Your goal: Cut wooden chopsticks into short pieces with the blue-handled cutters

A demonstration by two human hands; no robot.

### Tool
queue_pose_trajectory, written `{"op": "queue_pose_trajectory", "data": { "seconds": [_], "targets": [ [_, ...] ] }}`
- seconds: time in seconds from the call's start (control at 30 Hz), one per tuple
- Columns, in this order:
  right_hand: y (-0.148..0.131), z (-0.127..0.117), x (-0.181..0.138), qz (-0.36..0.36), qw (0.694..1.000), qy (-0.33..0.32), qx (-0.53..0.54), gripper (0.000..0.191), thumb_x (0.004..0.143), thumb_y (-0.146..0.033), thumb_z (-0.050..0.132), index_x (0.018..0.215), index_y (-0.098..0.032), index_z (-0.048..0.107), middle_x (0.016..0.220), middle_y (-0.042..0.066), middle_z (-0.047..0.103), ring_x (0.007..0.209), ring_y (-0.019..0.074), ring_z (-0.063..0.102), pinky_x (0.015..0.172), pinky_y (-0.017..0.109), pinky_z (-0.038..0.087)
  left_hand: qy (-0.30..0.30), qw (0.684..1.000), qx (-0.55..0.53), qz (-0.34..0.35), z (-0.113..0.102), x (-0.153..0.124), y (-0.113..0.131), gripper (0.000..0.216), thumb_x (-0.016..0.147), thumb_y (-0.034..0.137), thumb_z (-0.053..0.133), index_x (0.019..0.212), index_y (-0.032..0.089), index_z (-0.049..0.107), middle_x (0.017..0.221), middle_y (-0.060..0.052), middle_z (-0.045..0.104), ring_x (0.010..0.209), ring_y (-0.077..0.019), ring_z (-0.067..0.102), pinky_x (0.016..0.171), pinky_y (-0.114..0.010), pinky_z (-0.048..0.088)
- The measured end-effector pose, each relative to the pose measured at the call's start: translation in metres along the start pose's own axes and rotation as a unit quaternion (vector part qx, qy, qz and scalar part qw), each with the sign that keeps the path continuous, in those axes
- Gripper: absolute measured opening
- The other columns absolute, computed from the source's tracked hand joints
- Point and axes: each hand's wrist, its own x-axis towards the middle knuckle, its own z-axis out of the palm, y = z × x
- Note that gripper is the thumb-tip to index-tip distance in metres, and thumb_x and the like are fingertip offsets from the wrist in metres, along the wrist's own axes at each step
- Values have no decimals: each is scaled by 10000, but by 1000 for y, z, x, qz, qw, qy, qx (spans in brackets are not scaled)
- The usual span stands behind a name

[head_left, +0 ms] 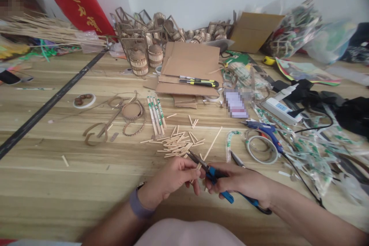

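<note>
My left hand (177,177), a band on its wrist, pinches a thin wooden stick (199,165). In my right hand (236,180) is a pair of blue-handled scissors (212,173). Their dark, pointed blades are apart and cross close to the left fingertips, beside the stick. A longer stick (213,142) slants up and away from between the hands; its lower end is partly hidden by fingers and blades. Just beyond the hands lies a loose pile of short cut sticks (177,144). A dark pointed tool (236,159) sticks out behind the right hand.
Wrapped stick bundles (156,115) and a woven ring (132,110) lie beyond the pile. Cardboard (191,59) bears two utility knives (198,82). At right are a glue gun (263,128), a tape roll (262,150) and a power strip (282,110). Small bamboo lanterns (138,61) stand behind.
</note>
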Motion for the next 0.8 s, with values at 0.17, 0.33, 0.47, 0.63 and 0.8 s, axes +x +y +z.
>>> {"op": "queue_pose_trajectory", "data": {
  "seconds": [0.17, 0.33, 0.47, 0.63, 0.8],
  "targets": [
    [1, -1, -1, 1, 1000, -2, 3, 275, 654, -234, 633, 924, -182, 637, 817, -3, 587, 730, 135, 512, 632, 241, 421, 6, 1000, -6, -5, 0, -1, 1, 334, 762, 489, 626, 736, 158, 664, 567, 0, 627, 533, -123, 556, 591, -251, 336],
    [1, -1, -1, -10, 1000, -4, -5, 273, 646, -228, 614, 916, -188, 624, 807, -3, 575, 738, 144, 509, 626, 243, 408, 8, 1000, -6, -2, 1, 0, 1, 335, 767, 484, 629, 724, 153, 663, 570, 0, 627, 524, -117, 554, 583, -246, 339],
    [0, 1, 0, -24, 999, 3, -30, 224, 635, -197, 589, 858, -182, 605, 775, -11, 553, 708, 133, 479, 605, 239, 374, 12, 1000, 0, 3, 1, 0, 0, 324, 788, 462, 616, 726, 150, 678, 563, 0, 623, 524, -116, 550, 593, -247, 343],
    [0, 0, 0, -35, 998, 3, -54, 237, 636, -201, 571, 871, -184, 602, 783, -8, 550, 734, 142, 480, 626, 247, 366, 11, 1000, 0, 1, 1, 0, 1, 337, 781, 475, 619, 729, 150, 692, 555, -4, 622, 527, -119, 546, 594, -250, 338],
    [1, 0, -1, -33, 997, 5, -74, 257, 645, -213, 559, 897, -189, 600, 808, -1, 550, 757, 150, 483, 654, 254, 365, 11, 1000, 0, -2, 2, 0, 1, 366, 764, 513, 629, 709, 154, 681, 551, -3, 611, 524, -123, 538, 597, -254, 343]
  ]
}}
